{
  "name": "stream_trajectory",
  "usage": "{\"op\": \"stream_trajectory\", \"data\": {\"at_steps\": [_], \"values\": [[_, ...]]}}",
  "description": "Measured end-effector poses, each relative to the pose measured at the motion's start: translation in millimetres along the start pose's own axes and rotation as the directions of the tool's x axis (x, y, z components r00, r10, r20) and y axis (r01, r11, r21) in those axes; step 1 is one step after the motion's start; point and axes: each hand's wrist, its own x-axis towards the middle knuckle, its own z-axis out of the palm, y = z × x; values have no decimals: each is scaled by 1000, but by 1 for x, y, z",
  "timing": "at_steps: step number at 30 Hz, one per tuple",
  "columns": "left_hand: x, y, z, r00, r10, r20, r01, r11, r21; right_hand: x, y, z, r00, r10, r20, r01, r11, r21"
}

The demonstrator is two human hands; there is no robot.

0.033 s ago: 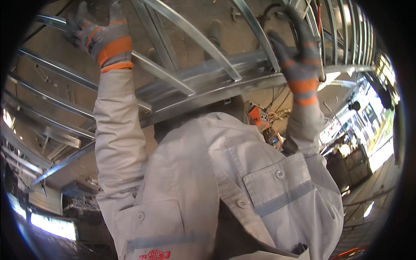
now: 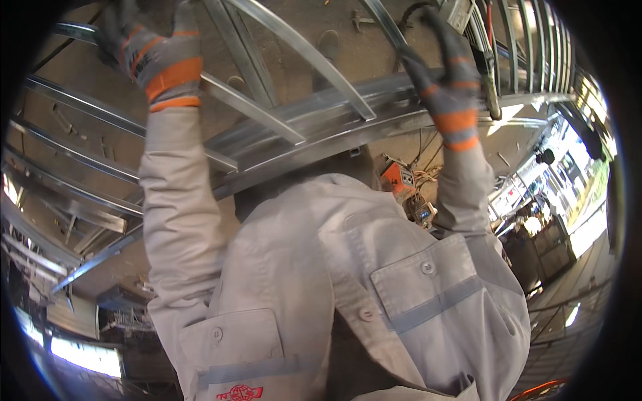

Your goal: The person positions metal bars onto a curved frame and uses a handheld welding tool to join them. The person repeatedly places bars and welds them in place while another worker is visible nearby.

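Observation:
My left hand (image 2: 159,60), in a grey and orange work glove, reaches to the upper left with its fingers spread. Just beside its fingers is the end of a shiny metal bar (image 2: 75,31); whether they touch it I cannot tell. My right hand (image 2: 451,90), gloved alike, is raised at the upper right, thumb and fingers wide apart. It overlaps the lower end of another metal bar (image 2: 384,23) and seems to hold nothing. Between my hands, several bars meet a long metal rail (image 2: 321,137) of the frame. My left fingertips are smeared by motion.
An orange box-shaped device (image 2: 397,179) with cables stands beyond the rail. More parallel bars (image 2: 531,53) rise at the far right, others (image 2: 87,107) at the left. A clamp-like tool (image 2: 364,24) lies on the floor. A dark cabinet (image 2: 552,250) stands at right.
My right hand has shifted slightly left and down, now covering the lower end of the nearby bar. My left hand has moved a little to the left.

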Motion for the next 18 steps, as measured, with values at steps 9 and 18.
{"op": "stream_trajectory", "data": {"at_steps": [9, 18], "values": [[105, -38, 21, 644, 618, 450, -681, 732, -31, -50, 18, 66, 800, 559, -220, -457, 804, 381], [130, -32, 4, 538, 378, 754, -649, 756, 84, -77, 56, 78, 738, 626, -254, -237, 591, 771]]}}
